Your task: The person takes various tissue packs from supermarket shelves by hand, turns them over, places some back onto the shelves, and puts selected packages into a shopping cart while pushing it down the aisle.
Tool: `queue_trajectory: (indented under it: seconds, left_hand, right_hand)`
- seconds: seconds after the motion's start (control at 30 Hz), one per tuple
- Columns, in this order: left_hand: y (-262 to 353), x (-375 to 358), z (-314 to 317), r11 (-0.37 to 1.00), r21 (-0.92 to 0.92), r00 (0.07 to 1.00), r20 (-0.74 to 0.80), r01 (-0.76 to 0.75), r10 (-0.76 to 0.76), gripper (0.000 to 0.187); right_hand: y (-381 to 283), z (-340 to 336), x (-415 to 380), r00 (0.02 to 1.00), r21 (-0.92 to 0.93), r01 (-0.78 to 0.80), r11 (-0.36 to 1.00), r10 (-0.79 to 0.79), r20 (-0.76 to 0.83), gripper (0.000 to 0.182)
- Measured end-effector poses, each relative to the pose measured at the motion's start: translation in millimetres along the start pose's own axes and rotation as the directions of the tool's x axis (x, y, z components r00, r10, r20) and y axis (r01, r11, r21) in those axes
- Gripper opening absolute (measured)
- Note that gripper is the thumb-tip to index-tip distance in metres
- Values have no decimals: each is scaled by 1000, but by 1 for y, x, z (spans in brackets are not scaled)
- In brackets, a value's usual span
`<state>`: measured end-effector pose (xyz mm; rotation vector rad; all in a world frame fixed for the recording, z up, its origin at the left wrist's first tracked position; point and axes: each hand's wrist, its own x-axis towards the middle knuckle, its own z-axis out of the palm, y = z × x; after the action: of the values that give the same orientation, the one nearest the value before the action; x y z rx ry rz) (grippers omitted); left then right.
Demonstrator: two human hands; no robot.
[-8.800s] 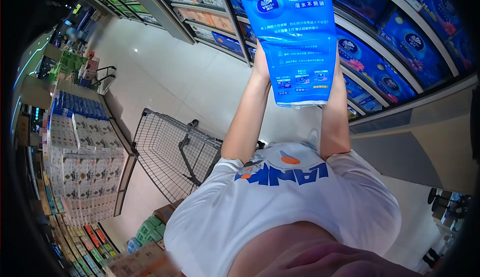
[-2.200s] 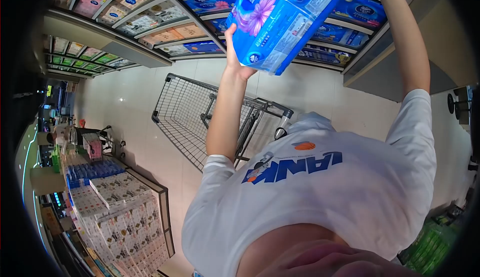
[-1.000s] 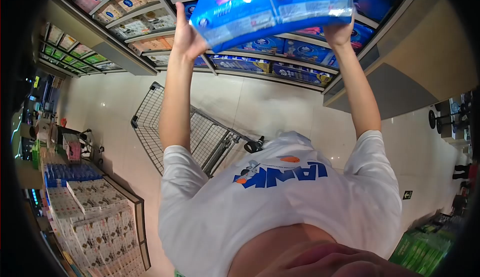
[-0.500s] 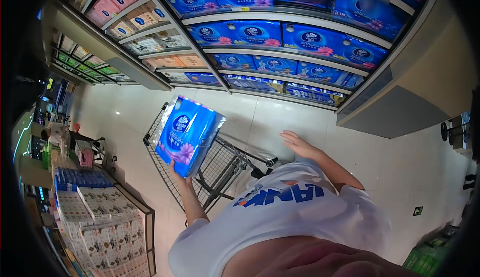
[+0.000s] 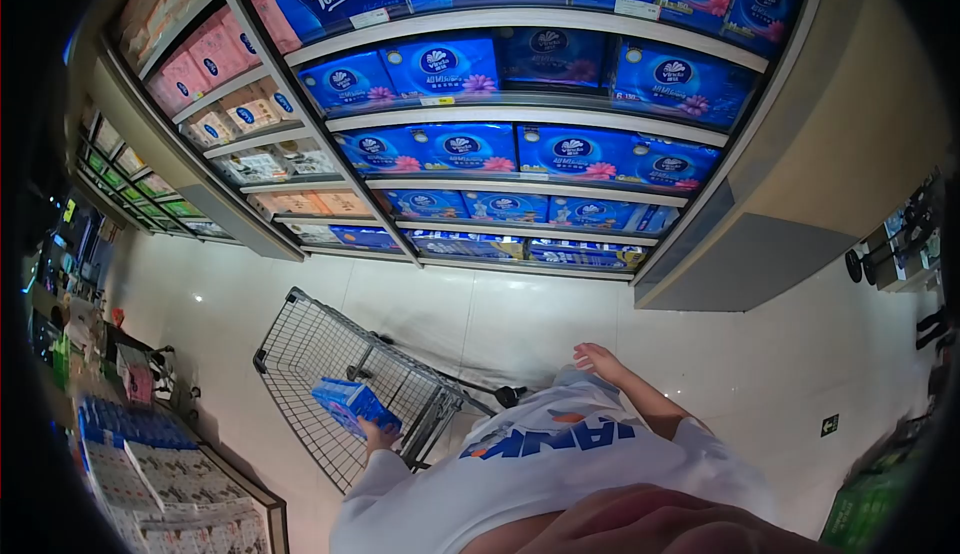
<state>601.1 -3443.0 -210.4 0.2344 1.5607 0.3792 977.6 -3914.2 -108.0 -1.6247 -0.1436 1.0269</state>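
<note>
In the head view, the left hand (image 5: 378,436) grips the near end of a blue tissue pack (image 5: 352,404), which is already down inside the wire shopping cart (image 5: 300,349); by the look of it the pack is nearly placed, with only the letting go left. The right hand (image 5: 600,360) hangs open and empty above the floor, fingers spread. Ahead stand shelves (image 5: 530,114) stacked with more blue packs. Boxed goods (image 5: 170,474) sit on a low display to the left. Nothing blocks the cart's basket.
</note>
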Motion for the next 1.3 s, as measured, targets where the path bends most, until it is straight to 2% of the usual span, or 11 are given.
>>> queue_trajectory:
  seconds: [0.03,0.1,0.3,0.47,0.67,0.7,0.8,0.87,0.97,1.13,1.3]
  left_hand:
    - [-11,4,7,1000,3,1000,15,13,-13,78]
    - [-28,11,24,480,859,975,220,-180,-28,88]
    - [-79,44,107,405,832,859,479,-378,-183,54]
    - [-67,43,129,-38,845,845,529,-533,-75,28]
    - [-49,-103,189,510,763,915,369,-397,161,35]
    - [-52,-131,202,610,682,915,296,-403,274,41]
    - [-81,-96,207,-155,746,434,529,-648,730,44]
    - [-86,-134,219,-8,712,439,442,-702,782,42]
    - [-81,-120,225,56,667,449,434,-743,781,36]
    - [-72,-105,234,-198,707,340,542,-679,768,35]
    - [-65,-121,251,76,689,464,397,-720,792,35]
  right_hand:
    - [-1,2,-1,1000,-10,3,1000,-3,-16,43]
    - [-2,6,-1,994,-95,63,993,-54,99,44]
    - [25,23,37,977,-217,74,973,-28,210,43]
    - [-139,-27,100,759,-466,606,644,-644,97,21]
    - [-531,-106,79,78,-642,766,44,-997,24,27]
    - [-586,-113,69,-103,-731,667,-145,-989,102,27]
    - [-724,-129,74,-217,-899,263,-350,-930,298,40]
    - [-771,-116,82,-230,-889,117,-443,-883,410,52]
    - [-816,-93,89,175,-840,-250,-481,-876,449,55]
    - [-830,-59,80,348,-961,-97,-259,-913,211,52]
    - [-823,-129,74,-173,-866,-283,-413,-866,470,48]
